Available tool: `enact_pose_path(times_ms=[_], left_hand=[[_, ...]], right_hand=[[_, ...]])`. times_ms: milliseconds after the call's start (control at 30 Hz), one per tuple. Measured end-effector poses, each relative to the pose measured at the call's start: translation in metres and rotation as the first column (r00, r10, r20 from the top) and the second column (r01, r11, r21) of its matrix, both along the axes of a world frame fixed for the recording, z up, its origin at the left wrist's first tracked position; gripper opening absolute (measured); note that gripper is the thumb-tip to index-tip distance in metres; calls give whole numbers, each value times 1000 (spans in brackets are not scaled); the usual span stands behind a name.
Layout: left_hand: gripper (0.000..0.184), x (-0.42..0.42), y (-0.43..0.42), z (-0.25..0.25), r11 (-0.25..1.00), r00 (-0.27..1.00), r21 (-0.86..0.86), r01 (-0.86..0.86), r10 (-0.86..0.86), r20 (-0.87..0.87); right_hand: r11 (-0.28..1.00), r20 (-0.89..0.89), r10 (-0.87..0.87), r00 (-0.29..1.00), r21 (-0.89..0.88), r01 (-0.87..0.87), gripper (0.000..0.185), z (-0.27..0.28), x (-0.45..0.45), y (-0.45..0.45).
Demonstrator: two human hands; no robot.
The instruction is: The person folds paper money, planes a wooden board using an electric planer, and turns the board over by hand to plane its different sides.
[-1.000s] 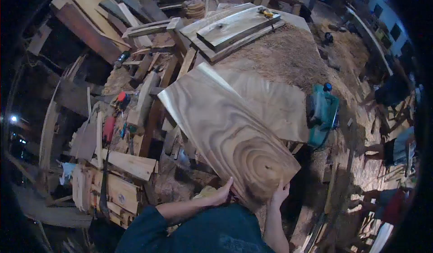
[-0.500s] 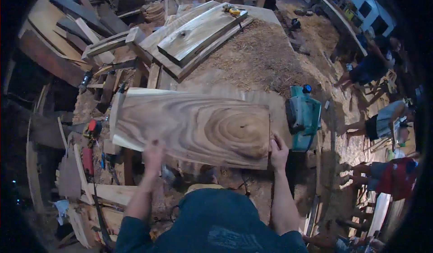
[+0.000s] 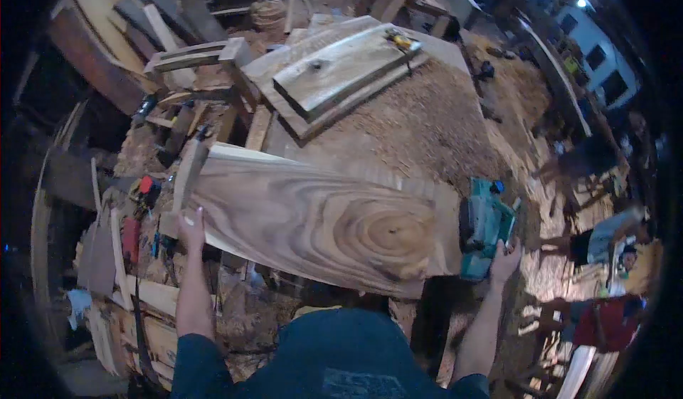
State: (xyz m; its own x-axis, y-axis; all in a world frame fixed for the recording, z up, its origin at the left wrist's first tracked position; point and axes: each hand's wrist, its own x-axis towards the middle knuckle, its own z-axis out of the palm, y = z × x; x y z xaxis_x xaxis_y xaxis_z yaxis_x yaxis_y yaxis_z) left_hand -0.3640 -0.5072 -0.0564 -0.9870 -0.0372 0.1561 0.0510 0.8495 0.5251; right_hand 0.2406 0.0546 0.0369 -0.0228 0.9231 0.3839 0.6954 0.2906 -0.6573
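A wide board with swirling dark grain [image 3: 313, 221] lies across the work surface in front of me, its pale edge toward the upper left. My left hand [image 3: 191, 229] is at the board's left end, touching its near corner beside a small wood block [image 3: 188, 177]. My right hand [image 3: 506, 258] is at the near right side of a green power planer [image 3: 485, 228], its fingers bent against the tool's body. The planer sits just beyond the board's right end, on a lighter board [image 3: 447, 228] partly covered by the grained one.
Behind lie stacked thick slabs [image 3: 341, 68] with a yellow tool [image 3: 403, 41] on top, and wood shavings [image 3: 427, 114]. Red-and-black tools [image 3: 146, 189] are at left, among scrap wood. Several people are at the right, one in a red shirt [image 3: 605, 324].
The grained board has swung from slanting to lying crosswise. My left hand has moved to its left end. My right hand has left the board and reached the green planer.
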Motion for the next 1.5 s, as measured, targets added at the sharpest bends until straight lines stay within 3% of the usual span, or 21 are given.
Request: enact_pose_path(times_ms=[67, 100, 133, 200, 300, 400, 500, 533, 633, 733, 767, 800, 833, 867, 933, 1033, 1133, 1200, 1333, 1433, 1500], left_hand=[[81, 2, 11, 13, 999, 997, -22, -48, 50, 51], [82, -2, 12, 5, 996, 993, -36, -76, 79, 87], [83, -4, 9, -6, 993, 986, -49, -109, 114, 122], [83, -7, -2, -35, 959, 989, -248, -135, 114, -98], [82, 19, 8, -26, 952, 993, -288, -102, 115, 27], [81, 75, 47, 14, 976, 984, -150, -155, 166, 60], [76, 112, 74, 29, 969, 976, -166, -181, 198, 92], [75, 122, 85, 49, 966, 954, -192, -174, 214, 208], [73, 134, 85, 11, 937, 976, -340, -80, 4, -218], [56, 133, 132, 18, 947, 869, -200, 251, -311, -385], [47, 141, 151, 35, 873, 874, -115, 474, -482, -57], [39, 151, 174, 51, 770, 738, 40, 637, -625, 255], [32, 163, 197, 51, 528, 549, 179, 830, -831, -89], [38, 184, 220, 62, 415, 436, 331, 847, -900, 12], [41, 216, 244, 99, 113, 167, 427, 897, -982, -90], [42, 234, 255, 102, -30, 46, 312, 949, -971, -236], [38, 225, 246, 113, -116, -110, 110, 987, -992, -57], [41, 234, 237, 101, 57, 68, 159, 986, -996, -60], [43, 255, 231, 105, 486, 491, 226, 844, -870, 38], [36, 223, 212, 120, 480, 574, 488, 729, -817, -56], [45, 180, 181, 84, 720, 751, 422, 550, -648, 126]], right_hand=[[980, -164, 151, 975, -107, -170, 44, -26, 17, 51], [983, 266, 180, 947, -71, -167, 46, -29, 28, 69], [968, 219, 237, 946, -140, -210, 44, -35, 40, 91], [912, 44, 297, 954, -310, -270, 40, -38, 27, 106], [751, -241, 257, 936, -559, -351, 34, -9, 15, 95], [616, -311, 313, 897, -653, -441, 29, -2, 7, 115], [662, -376, 292, 879, -584, -470, 26, 61, -20, 77], [622, -376, 291, 880, -624, -472, 25, 51, -1, 88], [691, -321, 339, 885, -553, -465, 31, 86, -4, 8], [666, -135, 508, 851, -565, -487, 48, 87, -2, -44], [542, -238, 552, 799, -626, -561, 55, 104, -27, -76], [550, -234, 558, 796, -614, -566, 54, 95, -33, -94], [559, -231, 563, 794, -602, -571, 53, 85, -40, -109], [512, -181, 603, 777, -659, -551, 53, 85, -50, -126], [404, -180, 681, 710, -716, -569, 52, 84, -71, -162], [181, -328, 774, 541, -705, -686, 51, 74, -91, -202], [74, -346, 815, 465, -734, -675, 47, 83, -109, -221], [117, -249, 888, 386, -690, -714, 43, 79, -116, -226], [97, -289, 856, 429, -726, -681, 42, 77, -135, -232], [83, -278, 885, 374, -695, -714, 44, 73, -166, -227], [70, -292, 914, 283, -571, -818, 43, 76, -207, -226]])
